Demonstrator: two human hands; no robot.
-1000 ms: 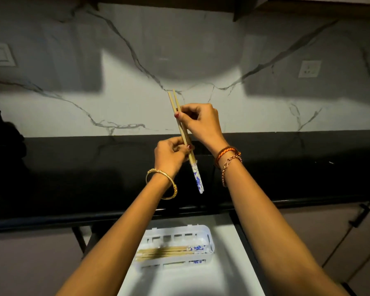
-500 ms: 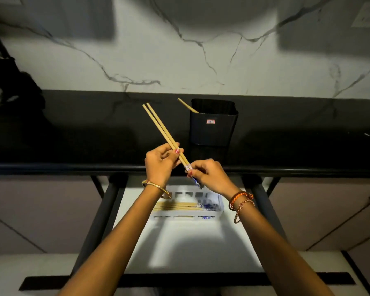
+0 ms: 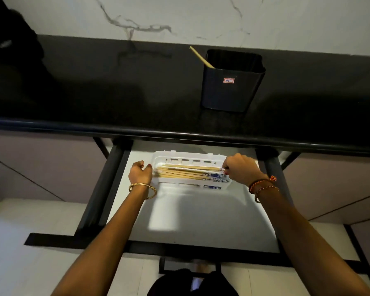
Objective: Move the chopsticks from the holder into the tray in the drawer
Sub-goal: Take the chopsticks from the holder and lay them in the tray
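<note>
A white slotted tray (image 3: 201, 184) sits at the back of the open drawer (image 3: 201, 223). Several wooden chopsticks (image 3: 186, 172) with blue-patterned ends lie lengthwise in it. My right hand (image 3: 240, 167) is at the tray's right end and pinches the patterned ends of the top pair. My left hand (image 3: 139, 172) is at the tray's left end, fingers curled, fingertips at the chopsticks' tips. On the black counter above stands the black holder (image 3: 231, 86) with one chopstick (image 3: 201, 57) sticking out to the left.
The black counter edge (image 3: 179, 133) overhangs the back of the drawer just above the tray. Black drawer rails (image 3: 107, 189) run along both sides. A marble wall rises behind the counter. A dark object (image 3: 11, 39) sits at the far left of the counter.
Both hands came down from above the counter edge into the drawer and laid the held pair flat onto the chopsticks in the tray. The view tilted further down.
</note>
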